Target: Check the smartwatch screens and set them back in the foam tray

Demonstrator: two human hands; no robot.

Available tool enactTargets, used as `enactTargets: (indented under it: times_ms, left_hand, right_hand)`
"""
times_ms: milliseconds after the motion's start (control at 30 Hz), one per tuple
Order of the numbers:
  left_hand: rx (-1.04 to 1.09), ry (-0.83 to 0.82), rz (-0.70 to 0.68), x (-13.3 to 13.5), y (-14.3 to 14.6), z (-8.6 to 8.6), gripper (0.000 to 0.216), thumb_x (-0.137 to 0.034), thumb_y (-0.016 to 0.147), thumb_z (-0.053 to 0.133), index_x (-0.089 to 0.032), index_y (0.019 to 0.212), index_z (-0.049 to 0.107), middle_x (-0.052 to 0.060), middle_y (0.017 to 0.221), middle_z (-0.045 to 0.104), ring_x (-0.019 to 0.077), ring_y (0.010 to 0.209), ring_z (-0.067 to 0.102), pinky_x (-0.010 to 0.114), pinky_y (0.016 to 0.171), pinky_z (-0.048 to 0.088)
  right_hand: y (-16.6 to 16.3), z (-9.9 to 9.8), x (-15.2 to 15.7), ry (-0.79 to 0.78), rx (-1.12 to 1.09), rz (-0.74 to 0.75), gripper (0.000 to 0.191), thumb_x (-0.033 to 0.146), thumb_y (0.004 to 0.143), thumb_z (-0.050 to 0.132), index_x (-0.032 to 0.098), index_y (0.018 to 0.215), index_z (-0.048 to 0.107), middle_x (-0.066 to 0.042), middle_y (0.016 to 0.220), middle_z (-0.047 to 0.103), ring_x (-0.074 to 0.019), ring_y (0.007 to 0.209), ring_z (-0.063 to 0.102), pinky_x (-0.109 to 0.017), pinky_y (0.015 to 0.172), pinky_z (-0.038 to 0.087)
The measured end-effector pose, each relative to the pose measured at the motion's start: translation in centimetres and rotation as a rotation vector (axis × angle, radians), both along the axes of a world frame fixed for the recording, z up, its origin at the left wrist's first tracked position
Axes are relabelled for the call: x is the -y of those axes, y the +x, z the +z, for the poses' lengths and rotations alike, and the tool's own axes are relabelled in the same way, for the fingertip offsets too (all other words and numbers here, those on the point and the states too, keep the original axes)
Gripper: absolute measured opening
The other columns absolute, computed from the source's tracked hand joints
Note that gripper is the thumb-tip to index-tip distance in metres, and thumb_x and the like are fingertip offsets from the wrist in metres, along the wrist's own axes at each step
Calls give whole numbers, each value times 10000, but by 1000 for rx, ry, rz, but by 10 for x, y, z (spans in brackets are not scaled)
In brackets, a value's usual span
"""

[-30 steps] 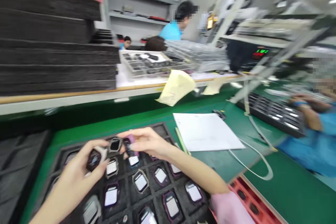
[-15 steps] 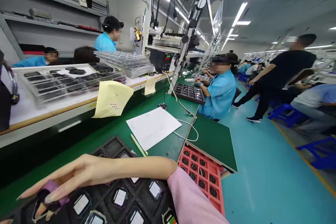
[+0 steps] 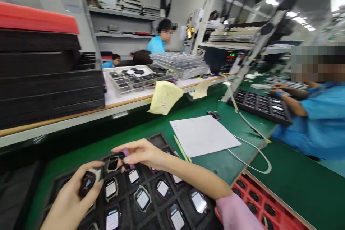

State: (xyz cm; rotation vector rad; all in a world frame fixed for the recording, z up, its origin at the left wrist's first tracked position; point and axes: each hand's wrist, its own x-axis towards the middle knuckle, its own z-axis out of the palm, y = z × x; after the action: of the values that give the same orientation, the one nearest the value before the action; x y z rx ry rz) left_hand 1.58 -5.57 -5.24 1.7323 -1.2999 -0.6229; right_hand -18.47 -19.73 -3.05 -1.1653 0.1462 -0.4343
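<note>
My left hand (image 3: 72, 194) is closed around a watch case (image 3: 90, 182) with a dark face and a pale rim, held over the left part of a black foam tray (image 3: 159, 139). My right hand (image 3: 142, 154) pinches a purple watch part (image 3: 128, 159) above the tray's far side; its exact kind is partly hidden by the fingers. Just left of those fingertips is a pale-framed watch case (image 3: 113, 164); I cannot tell whether the hand touches it. Several watch cases with white-labelled faces, such as one watch case (image 3: 142, 198), lie in the tray's compartments.
A white paper sheet (image 3: 202, 136) and a green pen (image 3: 182, 148) lie beyond the tray. A white cable (image 3: 250, 127) loops at right, above a red tray (image 3: 269, 201) of round dark parts. Black stacked trays (image 3: 51, 86) stand on the shelf. A co-worker (image 3: 323, 115) sits at right.
The view has turned left. My left hand has come fully into view with a watch case. My right hand still holds the purple part and appears farther right in the picture.
</note>
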Motion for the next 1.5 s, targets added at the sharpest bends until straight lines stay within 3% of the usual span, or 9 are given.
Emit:
enactTargets:
  times_ms: [233,367,500,633,733,1000,1233,1333,1500]
  left_hand:
    - [-83,-74,-46,3,-14,27,247,-290,810,615,-224,1048,621,28,954,681,216,862,634,277,768,499]
    - [-244,-86,-43,4,-14,28,311,-289,791,654,-209,1088,601,29,951,639,190,806,604,257,688,487]
    - [-559,-47,-98,8,-13,25,502,-316,767,693,-187,1221,520,22,866,614,174,715,591,265,618,494]
    - [-859,14,-116,6,-11,26,482,-270,773,664,-169,1221,518,77,989,652,229,921,638,325,747,545]
    - [-974,25,-82,4,-9,30,422,-241,778,642,-143,1175,539,115,1033,678,250,965,655,357,797,550]
    - [-930,4,-156,2,-9,31,355,-218,829,587,-171,1178,541,100,1040,716,259,1017,670,392,860,550]
    - [-860,28,-216,-2,-10,28,336,-201,872,554,-200,1207,524,78,1063,714,243,1012,673,391,871,555]
    - [-863,27,-230,-2,-12,29,306,-192,881,543,-201,1186,529,80,1077,710,236,1005,680,377,866,558]
    - [-865,29,-248,-2,-13,30,293,-175,887,530,-201,1179,525,89,1097,708,233,990,694,372,861,565]
  right_hand:
    - [0,11,-3,-62,-45,-74,407,264,745,816,154,1130,742,-34,816,692,-138,710,619,-236,623,415]
    - [0,13,-5,-19,-71,-35,452,290,808,784,142,1223,683,-83,920,738,-169,775,671,-285,732,487]
    - [1,14,-8,121,-141,16,485,279,858,742,161,1309,607,-130,1097,723,-245,930,707,-384,869,508]
    - [4,12,-7,202,-160,-7,378,241,890,686,117,1244,637,-161,1121,719,-281,1025,692,-405,921,501]
    - [6,11,-3,208,-162,-26,367,255,902,648,112,1239,632,-171,1123,720,-301,993,705,-423,882,518]
    - [2,13,-2,57,-258,-43,455,291,871,661,190,1310,598,-116,1211,700,-299,1072,683,-432,937,505]
    - [-2,17,-3,-298,-365,-87,458,234,873,623,229,1331,602,-53,1193,710,-262,1071,670,-424,981,488]
    - [-2,18,-5,-292,-343,-82,433,227,876,638,223,1308,612,-47,1249,683,-235,1062,676,-393,1002,484]
    - [0,15,-8,-268,-338,-100,458,249,875,683,193,1320,593,-67,1179,711,-230,1021,695,-374,942,537]
